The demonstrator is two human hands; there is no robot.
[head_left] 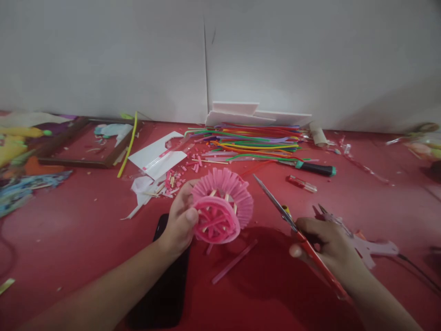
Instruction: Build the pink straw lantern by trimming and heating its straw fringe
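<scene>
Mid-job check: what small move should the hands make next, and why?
Probably bring the scissors left toward the pink frilled piece: the right hand holds the scissors, the left hand holds the piece up, and a gap separates the two.

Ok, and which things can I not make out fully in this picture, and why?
In the head view:
Pink frilled piece: left edge covered by the left hand.
Black phone: partly hidden by the left forearm.
Red-handled scissors: part of the handle hidden by the right hand.
Pale corded tool: partly behind the right hand.
Yellow item: cut off by the left edge.
Pink scraps: too small to count.
</scene>
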